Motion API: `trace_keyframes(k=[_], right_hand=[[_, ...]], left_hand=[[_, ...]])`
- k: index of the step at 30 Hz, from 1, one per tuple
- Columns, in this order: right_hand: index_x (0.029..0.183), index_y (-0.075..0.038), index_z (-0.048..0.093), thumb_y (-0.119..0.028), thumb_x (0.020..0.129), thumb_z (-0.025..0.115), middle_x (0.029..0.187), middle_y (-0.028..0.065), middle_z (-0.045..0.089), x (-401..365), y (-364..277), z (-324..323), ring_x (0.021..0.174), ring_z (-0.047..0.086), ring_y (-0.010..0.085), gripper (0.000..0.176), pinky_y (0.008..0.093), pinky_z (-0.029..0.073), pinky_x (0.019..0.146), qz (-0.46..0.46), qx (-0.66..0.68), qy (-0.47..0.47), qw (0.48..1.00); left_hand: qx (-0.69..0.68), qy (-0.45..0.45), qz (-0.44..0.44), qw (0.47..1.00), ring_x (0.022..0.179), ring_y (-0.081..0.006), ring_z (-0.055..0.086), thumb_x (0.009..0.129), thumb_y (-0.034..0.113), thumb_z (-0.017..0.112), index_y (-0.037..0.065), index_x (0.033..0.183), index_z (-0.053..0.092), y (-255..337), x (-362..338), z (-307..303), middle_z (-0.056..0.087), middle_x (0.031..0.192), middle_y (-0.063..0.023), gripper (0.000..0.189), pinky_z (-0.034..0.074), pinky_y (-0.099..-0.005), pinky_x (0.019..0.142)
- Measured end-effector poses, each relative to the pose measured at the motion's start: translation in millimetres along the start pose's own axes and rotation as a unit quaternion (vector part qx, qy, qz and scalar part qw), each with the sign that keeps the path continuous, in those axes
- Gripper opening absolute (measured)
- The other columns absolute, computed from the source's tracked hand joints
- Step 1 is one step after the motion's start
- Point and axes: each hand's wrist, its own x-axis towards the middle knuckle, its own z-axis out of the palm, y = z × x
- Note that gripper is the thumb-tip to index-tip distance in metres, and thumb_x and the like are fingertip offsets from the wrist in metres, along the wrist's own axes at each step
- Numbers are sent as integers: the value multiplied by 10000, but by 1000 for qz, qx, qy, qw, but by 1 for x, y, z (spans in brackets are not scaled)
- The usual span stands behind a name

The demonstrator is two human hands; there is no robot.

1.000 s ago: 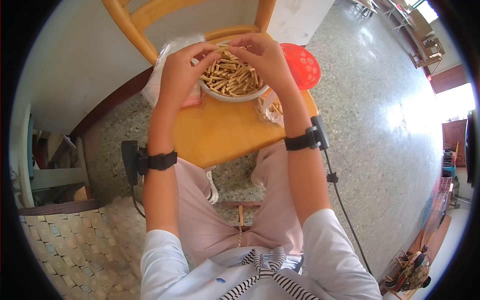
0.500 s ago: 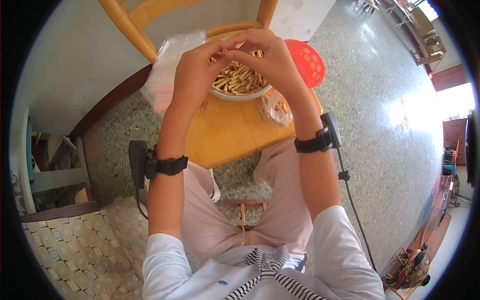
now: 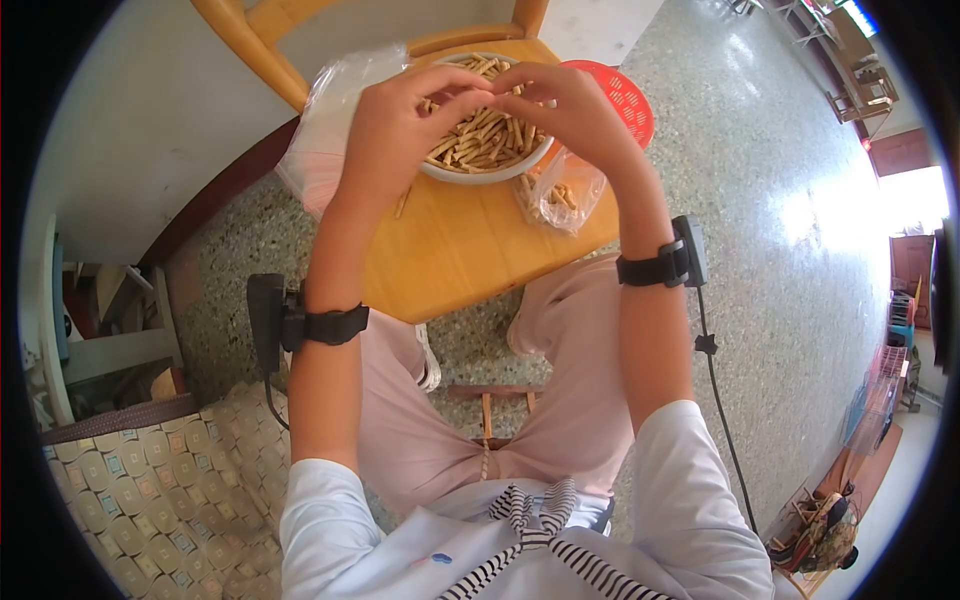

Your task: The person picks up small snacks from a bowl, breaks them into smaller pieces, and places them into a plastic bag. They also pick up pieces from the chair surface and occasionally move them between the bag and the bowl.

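Many short tan sticks (image 3: pixel 483 142) fill a white bowl (image 3: pixel 468 179) at the far side of a wooden chair seat (image 3: pixel 470 255). Just above the bowl, the left hand (image 3: pixel 395 125) and right hand (image 3: pixel 578 108) meet fingertip to fingertip, both pinched closed. What they pinch is hidden. A small clear bag (image 3: pixel 560 195) of sticks touches the bowl, a red basket (image 3: pixel 632 95) lies beyond, and a larger clear bag (image 3: pixel 322 125) sits left.
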Motion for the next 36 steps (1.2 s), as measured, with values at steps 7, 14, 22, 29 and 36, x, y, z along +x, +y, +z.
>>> trace_keyframes(k=[7,14,22,29,36], right_hand=[[1102,-54,734,-355,952,656,933,117,736,-12,37,-24,791,674,221,345,338,530,745,97,-66,70,991],[1091,-59,734,-324,955,641,905,135,725,-14,39,-19,820,690,266,312,369,539,757,81,-69,51,993],[1087,-124,745,-257,894,685,967,94,730,-9,28,1,888,692,275,242,389,549,791,62,-111,-10,992],[1077,-171,749,-223,836,736,996,85,719,-11,37,12,942,680,285,247,396,541,818,17,-158,16,987],[992,-156,756,-233,829,744,962,64,727,3,37,12,944,679,279,180,410,543,790,55,-201,-27,978]], left_hand=[[3,-103,101,990,843,-133,645,872,151,751,58,988,766,10,-11,48,732,947,-37,149,495,-275,761],[113,-84,143,980,969,-260,645,891,222,714,93,1013,764,2,-7,51,726,991,-51,184,495,-384,886],[368,-94,48,924,1043,-260,613,883,142,699,115,1095,738,-37,-8,6,685,1085,-23,218,506,-370,902],[365,-108,33,924,1070,-253,596,866,120,711,113,1079,735,-38,-16,13,643,1094,-25,215,509,-377,908],[369,-89,32,925,1019,-249,608,869,170,718,134,1084,741,-48,-8,15,659,1007,-18,220,512,-380,871]])
